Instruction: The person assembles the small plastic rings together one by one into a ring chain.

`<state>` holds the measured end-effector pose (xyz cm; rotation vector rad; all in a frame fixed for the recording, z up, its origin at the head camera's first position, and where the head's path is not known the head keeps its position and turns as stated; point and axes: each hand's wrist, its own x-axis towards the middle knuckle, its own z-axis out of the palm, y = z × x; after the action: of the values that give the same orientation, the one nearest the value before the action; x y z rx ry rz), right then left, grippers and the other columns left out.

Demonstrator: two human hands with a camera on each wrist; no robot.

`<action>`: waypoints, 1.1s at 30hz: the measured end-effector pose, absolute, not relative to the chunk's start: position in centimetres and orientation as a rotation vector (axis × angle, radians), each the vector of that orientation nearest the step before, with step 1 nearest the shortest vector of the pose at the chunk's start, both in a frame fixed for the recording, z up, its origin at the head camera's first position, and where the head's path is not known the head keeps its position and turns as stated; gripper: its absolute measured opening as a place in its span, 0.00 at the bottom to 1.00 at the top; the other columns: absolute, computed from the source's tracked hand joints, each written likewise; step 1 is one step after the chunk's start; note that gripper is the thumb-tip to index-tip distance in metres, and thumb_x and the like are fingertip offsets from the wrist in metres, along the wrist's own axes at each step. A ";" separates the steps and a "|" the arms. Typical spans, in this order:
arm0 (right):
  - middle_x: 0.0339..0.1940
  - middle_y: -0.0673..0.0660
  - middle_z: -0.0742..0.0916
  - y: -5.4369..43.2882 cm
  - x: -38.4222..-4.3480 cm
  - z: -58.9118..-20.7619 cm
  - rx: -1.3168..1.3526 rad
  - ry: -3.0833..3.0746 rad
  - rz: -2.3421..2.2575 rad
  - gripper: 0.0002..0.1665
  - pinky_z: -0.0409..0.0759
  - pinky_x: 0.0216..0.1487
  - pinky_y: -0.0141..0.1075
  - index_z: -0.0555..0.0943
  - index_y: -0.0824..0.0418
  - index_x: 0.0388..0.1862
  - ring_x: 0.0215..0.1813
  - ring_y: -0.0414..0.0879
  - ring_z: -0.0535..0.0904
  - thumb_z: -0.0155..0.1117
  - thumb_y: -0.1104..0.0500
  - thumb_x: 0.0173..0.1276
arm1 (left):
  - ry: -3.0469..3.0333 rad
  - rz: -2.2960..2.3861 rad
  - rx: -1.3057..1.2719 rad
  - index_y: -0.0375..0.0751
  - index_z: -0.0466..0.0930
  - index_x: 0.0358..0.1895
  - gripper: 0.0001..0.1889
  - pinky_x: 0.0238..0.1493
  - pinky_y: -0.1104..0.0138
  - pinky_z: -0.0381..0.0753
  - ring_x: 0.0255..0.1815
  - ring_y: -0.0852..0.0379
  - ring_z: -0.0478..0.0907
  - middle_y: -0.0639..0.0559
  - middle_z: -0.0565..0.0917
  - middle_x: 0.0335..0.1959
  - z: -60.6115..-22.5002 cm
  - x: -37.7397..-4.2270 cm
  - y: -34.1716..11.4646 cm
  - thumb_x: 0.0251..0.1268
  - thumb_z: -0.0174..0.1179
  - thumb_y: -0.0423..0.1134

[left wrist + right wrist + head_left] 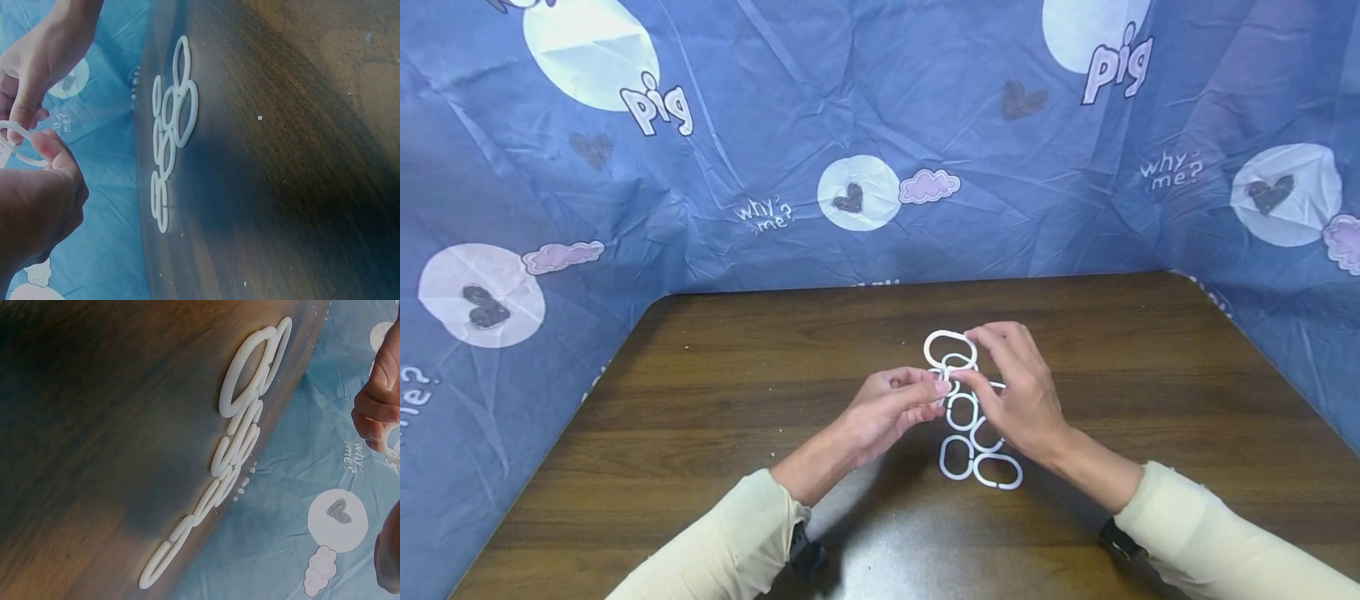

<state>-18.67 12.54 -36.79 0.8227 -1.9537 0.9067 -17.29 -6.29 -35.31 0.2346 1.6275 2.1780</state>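
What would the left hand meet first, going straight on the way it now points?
Beyond the held white rings, the left hand would probably meet the right hand first, though depth is unclear.

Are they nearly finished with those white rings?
Done: I can't make out any finished chain for certain. In hand: the left hand and right hand hold raised white oval links close together, perhaps joining them. Left: probably the links on the table, which lie grouped on the brown wood; whether any are hooked is unclear.
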 end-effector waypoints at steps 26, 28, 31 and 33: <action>0.42 0.62 0.80 13.1 -18.7 -37.1 0.925 -1.938 0.668 0.27 0.71 0.45 0.42 0.78 0.71 0.48 0.42 0.55 0.75 0.52 0.46 0.74 | 1.651 2.189 0.215 0.23 0.72 0.48 0.17 0.45 0.70 0.80 0.37 0.58 0.79 0.47 0.77 0.39 -34.7 -17.3 -6.3 0.58 0.62 0.30; 0.43 0.62 0.80 13.2 -18.7 -37.1 0.941 -1.954 0.688 0.27 0.70 0.47 0.42 0.78 0.71 0.49 0.43 0.54 0.75 0.51 0.46 0.75 | 1.654 2.196 0.201 0.24 0.72 0.48 0.17 0.44 0.70 0.80 0.35 0.58 0.79 0.48 0.77 0.38 -34.8 -17.3 -6.4 0.58 0.62 0.30; 0.44 0.62 0.79 13.5 -18.7 -37.1 0.975 -1.991 0.722 0.27 0.70 0.49 0.40 0.77 0.70 0.50 0.46 0.53 0.74 0.50 0.46 0.75 | 1.661 2.200 0.185 0.24 0.72 0.48 0.17 0.43 0.70 0.80 0.35 0.58 0.79 0.48 0.77 0.38 -35.0 -17.3 -6.6 0.58 0.62 0.30; 0.45 0.61 0.79 13.7 -18.5 -37.2 1.000 -2.016 0.745 0.26 0.70 0.50 0.40 0.77 0.70 0.51 0.47 0.53 0.74 0.52 0.47 0.74 | 1.664 2.201 0.179 0.23 0.72 0.50 0.18 0.44 0.70 0.80 0.35 0.57 0.79 0.48 0.76 0.39 -35.0 -17.4 -6.7 0.58 0.62 0.30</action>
<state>-18.55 13.73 -37.19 0.9999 -2.0164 0.7453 -17.35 -6.70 -35.04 0.1789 1.6638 2.2011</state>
